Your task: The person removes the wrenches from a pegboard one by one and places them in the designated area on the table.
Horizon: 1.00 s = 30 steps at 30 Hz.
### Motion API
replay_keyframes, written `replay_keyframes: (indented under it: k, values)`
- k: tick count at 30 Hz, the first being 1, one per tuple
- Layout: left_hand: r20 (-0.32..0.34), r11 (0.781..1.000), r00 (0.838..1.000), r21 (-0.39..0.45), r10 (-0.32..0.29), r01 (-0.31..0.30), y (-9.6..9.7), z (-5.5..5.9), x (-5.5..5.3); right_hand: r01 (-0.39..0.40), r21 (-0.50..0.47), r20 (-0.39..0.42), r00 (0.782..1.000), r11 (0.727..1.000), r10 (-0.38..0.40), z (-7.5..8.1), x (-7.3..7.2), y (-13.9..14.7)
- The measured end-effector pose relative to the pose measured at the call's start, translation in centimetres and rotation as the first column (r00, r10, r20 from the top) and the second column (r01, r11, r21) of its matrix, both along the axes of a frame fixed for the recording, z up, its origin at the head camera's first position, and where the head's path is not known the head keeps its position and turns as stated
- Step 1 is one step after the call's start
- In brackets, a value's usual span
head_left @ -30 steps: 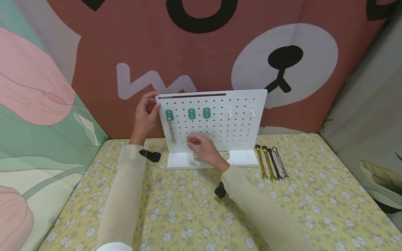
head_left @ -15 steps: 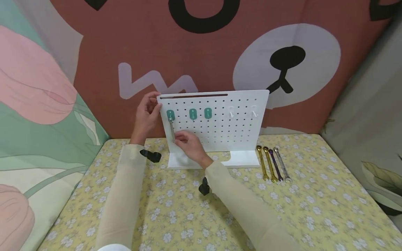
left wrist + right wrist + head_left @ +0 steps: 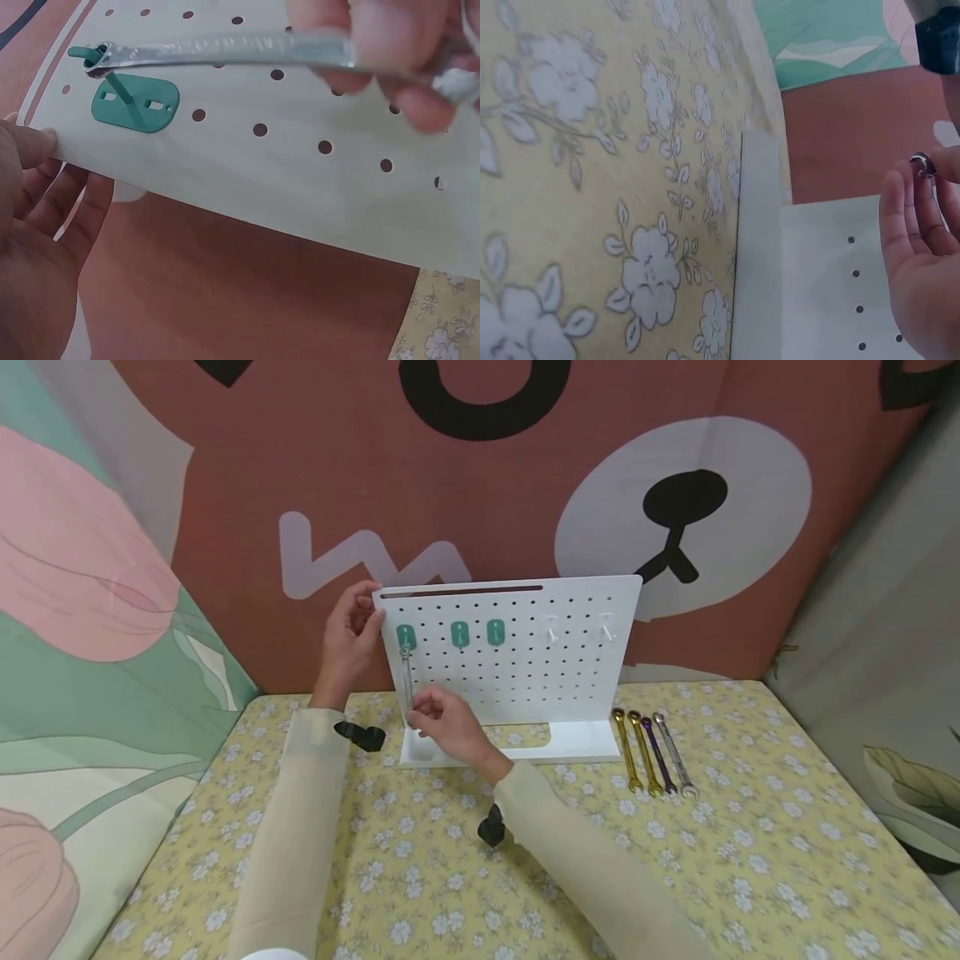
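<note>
My left hand (image 3: pixel 351 635) grips the left edge of a white pegboard (image 3: pixel 517 668), thumb on the front and fingers behind, near the upper corner. A silver wrench (image 3: pixel 225 52) hangs by its ring end from the leftmost green hook (image 3: pixel 133 106). With its thumb and fingers, my right hand (image 3: pixel 450 727) pinches the wrench's lower end. In the left wrist view that end is partly covered by the fingers, and the wrench stands away from the board's face. The wrench's open end (image 3: pixel 922 163) pokes out between thumb and fingers in the right wrist view.
Two more green hooks, including the middle one (image 3: pixel 460 634), and two clear hooks, one at the right (image 3: pixel 607 628), are fixed on the board. Several wrenches, among them a purple one (image 3: pixel 658 756), lie right of the base on the flowered cloth (image 3: pixel 420 860).
My right hand has moved left across the board, taken hold of the wrench's lower end and come slightly down with it. The left hand keeps its hold on the board.
</note>
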<state>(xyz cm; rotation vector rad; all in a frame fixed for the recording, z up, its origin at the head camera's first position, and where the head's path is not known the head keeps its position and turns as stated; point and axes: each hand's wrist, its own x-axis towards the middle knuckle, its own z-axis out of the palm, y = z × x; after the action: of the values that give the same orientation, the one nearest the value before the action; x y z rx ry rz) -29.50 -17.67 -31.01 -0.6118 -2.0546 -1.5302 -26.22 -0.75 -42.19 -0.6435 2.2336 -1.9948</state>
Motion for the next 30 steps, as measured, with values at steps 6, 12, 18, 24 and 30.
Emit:
replay_keyframes:
  k: [6, 12, 18, 24, 30]
  values:
    - [-0.004, 1.0, 1.0, -0.007, -0.002, 0.002, 0.0, 0.2, 0.2, -0.062, -0.059, 0.076, 0.995, 0.996, 0.067, 0.9, 1.0, 0.7]
    - [-0.003, 1.0, 1.0, -0.002, -0.007, 0.007, -0.1, 0.4, 0.2, -0.127, -0.115, 0.091, 0.986, 0.985, 0.137, 2.0, 1.7, 1.4]
    - [-0.002, 1.0, 1.0, 0.003, 0.001, -0.001, -0.1, 0.3, 0.2, -0.139, -0.103, 0.05, 0.988, 0.985, 0.145, 2.6, 1.9, 1.6]
    - [0.001, 1.0, 1.0, 0.007, 0.01, -0.01, -0.1, 0.2, 0.2, -0.122, -0.092, 0.042, 0.991, 0.988, 0.126, 3.1, 2.2, 1.6]
    - [0.0, 1.0, 1.0, 0.021, 0.002, -0.002, -0.3, -0.7, -0.9, -0.125, -0.116, 0.047, 0.99, 0.985, 0.131, 3.8, 2.7, 1.9]
